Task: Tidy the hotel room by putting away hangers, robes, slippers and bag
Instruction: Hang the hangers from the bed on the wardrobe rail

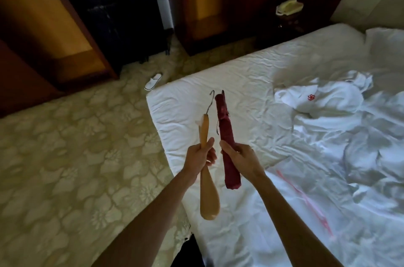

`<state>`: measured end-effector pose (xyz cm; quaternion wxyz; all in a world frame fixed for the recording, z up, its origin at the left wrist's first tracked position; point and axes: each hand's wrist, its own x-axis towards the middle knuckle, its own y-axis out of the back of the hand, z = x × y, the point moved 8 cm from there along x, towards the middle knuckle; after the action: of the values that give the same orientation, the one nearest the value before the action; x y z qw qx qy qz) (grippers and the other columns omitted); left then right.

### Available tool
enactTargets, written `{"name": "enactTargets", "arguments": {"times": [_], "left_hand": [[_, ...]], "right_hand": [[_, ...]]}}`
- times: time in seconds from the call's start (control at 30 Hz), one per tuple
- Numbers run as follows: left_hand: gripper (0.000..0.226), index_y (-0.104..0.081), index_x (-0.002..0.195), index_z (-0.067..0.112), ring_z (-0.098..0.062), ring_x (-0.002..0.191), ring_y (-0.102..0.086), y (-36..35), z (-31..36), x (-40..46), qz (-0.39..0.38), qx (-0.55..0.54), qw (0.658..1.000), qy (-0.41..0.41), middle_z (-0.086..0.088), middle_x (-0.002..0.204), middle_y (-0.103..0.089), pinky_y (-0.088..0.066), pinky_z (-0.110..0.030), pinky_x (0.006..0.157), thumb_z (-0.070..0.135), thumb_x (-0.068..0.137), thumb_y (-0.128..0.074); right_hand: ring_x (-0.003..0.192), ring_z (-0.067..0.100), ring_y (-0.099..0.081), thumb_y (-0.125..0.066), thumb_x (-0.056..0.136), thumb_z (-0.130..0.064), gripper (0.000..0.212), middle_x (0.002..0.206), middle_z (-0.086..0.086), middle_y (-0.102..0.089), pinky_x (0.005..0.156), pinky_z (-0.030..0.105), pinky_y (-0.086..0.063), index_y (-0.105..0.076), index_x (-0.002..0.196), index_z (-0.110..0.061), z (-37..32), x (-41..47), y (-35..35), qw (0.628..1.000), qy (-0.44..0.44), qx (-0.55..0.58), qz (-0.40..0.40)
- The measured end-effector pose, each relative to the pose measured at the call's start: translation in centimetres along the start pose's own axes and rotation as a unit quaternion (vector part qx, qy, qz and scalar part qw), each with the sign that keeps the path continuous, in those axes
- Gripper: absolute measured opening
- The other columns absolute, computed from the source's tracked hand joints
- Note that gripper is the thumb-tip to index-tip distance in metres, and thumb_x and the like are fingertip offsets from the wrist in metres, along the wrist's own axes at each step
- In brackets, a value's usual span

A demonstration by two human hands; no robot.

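Observation:
My left hand grips a wooden hanger seen edge-on, its metal hook pointing away from me. My right hand grips a dark red padded hanger, held parallel and just right of the wooden one. Both hang over the corner of the bed. A white robe with a red logo lies crumpled on the bed to the right. One white slipper lies on the carpet beyond the bed corner. A pink plastic hanger rests on the sheet near my right forearm.
A black suitcase stands against the far wall between wooden wardrobe panels. A phone sits on the dark nightstand at the back. Patterned carpet fills the left. Rumpled white bedding covers the right side.

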<state>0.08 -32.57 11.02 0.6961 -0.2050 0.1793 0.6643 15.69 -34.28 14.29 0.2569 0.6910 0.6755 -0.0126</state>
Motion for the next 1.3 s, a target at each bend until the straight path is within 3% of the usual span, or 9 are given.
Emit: {"name": "enactTargets", "arguments": {"times": [0.2, 0.33, 0.43, 0.6, 0.77, 0.97, 1.07, 1.13, 1.3], "left_hand": [[0.039, -0.064, 0.062, 0.001, -0.017, 0.043, -0.056, 8.9, 3.8, -6.1, 0.061, -0.06, 0.995, -0.058, -0.011, 0.055, -0.063, -0.046, -0.024, 0.045, 0.024, 0.093, -0.07], [0.038, -0.063, 0.063, 0.0, -0.016, 0.042, -0.055, 15.8, 5.7, -10.0, 0.108, -0.066, 0.988, -0.09, -0.012, 0.054, -0.061, -0.046, -0.023, 0.045, 0.019, 0.095, -0.068], [0.034, -0.062, 0.066, 0.002, -0.013, 0.043, -0.055, 21.2, 6.5, -12.3, 0.137, -0.088, 0.982, -0.093, -0.01, 0.056, -0.06, -0.046, -0.021, 0.045, 0.017, 0.096, -0.067], [0.03, -0.063, 0.069, -0.001, -0.015, 0.044, -0.056, 30.9, 8.7, -14.4, 0.204, -0.108, 0.966, -0.118, -0.01, 0.057, -0.06, -0.045, -0.022, 0.044, 0.014, 0.094, -0.068], [0.028, -0.067, 0.074, -0.002, -0.018, 0.052, -0.059, 41.3, 11.2, -14.1, 0.249, -0.122, 0.948, -0.156, -0.011, 0.062, -0.063, -0.048, -0.025, 0.05, 0.02, 0.092, -0.071], [0.03, -0.069, 0.068, 0.001, -0.02, 0.053, -0.06, 54.5, 17.2, -10.9, 0.261, -0.104, 0.94, -0.192, -0.014, 0.062, -0.064, -0.048, -0.028, 0.055, 0.019, 0.092, -0.069], [0.033, -0.07, 0.068, 0.002, -0.021, 0.055, -0.06, 60.8, 20.2, -8.8, 0.269, -0.106, 0.936, -0.202, -0.016, 0.065, -0.065, -0.048, -0.029, 0.056, 0.025, 0.091, -0.071], [0.033, -0.069, 0.068, 0.001, -0.02, 0.054, -0.059, 64.4, 22.1, -7.1, 0.272, -0.112, 0.933, -0.207, -0.016, 0.064, -0.064, -0.048, -0.028, 0.055, 0.024, 0.091, -0.071], [0.027, -0.067, 0.074, 0.001, -0.016, 0.054, -0.058, 70.6, 25.6, -1.6, 0.253, -0.127, 0.937, -0.206, -0.012, 0.066, -0.063, -0.048, -0.025, 0.055, 0.022, 0.092, -0.07]], "right_hand": [[0.059, 0.011, -0.059, -0.061, 0.09, -0.062, 0.058, 0.066, -0.001, -0.066, 0.06, 0.023, -0.046, -0.067, 0.074, -0.006, -6.0, -3.6, -5.8, 0.993, 0.067, -0.041, -0.093], [0.052, 0.007, -0.056, -0.065, 0.091, -0.055, 0.048, 0.055, -0.009, -0.06, 0.054, 0.018, -0.043, -0.061, 0.064, -0.015, -10.2, -5.5, -11.5, 0.983, 0.096, -0.019, -0.156], [0.064, 0.014, -0.065, -0.067, 0.089, -0.055, 0.044, 0.065, -0.005, -0.069, 0.064, 0.029, -0.051, -0.068, 0.067, -0.017, -13.6, -6.6, -16.8, 0.971, 0.111, -0.021, -0.21], [0.073, 0.017, -0.07, -0.067, 0.09, -0.051, 0.039, 0.076, 0.002, -0.073, 0.063, 0.022, -0.049, -0.07, 0.079, -0.013, -19.9, -7.1, -25.7, 0.951, 0.144, -0.025, -0.271], [0.074, 0.022, -0.07, -0.068, 0.088, -0.054, 0.05, 0.075, 0.007, -0.071, 0.072, 0.035, -0.054, -0.072, 0.086, -0.005, -26.8, -5.2, -35.1, 0.937, 0.173, -0.033, -0.302], [0.064, 0.015, -0.067, -0.07, 0.087, -0.053, 0.041, 0.065, -0.001, -0.07, 0.066, 0.033, -0.048, -0.071, 0.07, -0.016, -36.8, -0.5, -46.6, 0.935, 0.19, -0.037, -0.298], [0.07, 0.021, -0.069, -0.072, 0.079, -0.062, 0.051, 0.072, 0.002, -0.071, 0.071, 0.037, -0.05, -0.073, 0.075, -0.011, -40.9, 2.1, -51.7, 0.93, 0.196, -0.019, -0.31], [0.071, 0.019, -0.067, -0.07, 0.084, -0.058, 0.056, 0.075, 0.004, -0.07, 0.071, 0.035, -0.05, -0.071, 0.084, -0.002, -43.4, 3.5, -54.4, 0.926, 0.21, -0.016, -0.314], [0.066, 0.015, -0.067, -0.068, 0.09, -0.05, 0.046, 0.071, 0.0, -0.069, 0.064, 0.027, -0.051, -0.071, 0.083, -0.004, -47.0, 8.9, -59.6, 0.932, 0.2, -0.016, -0.3]]}}
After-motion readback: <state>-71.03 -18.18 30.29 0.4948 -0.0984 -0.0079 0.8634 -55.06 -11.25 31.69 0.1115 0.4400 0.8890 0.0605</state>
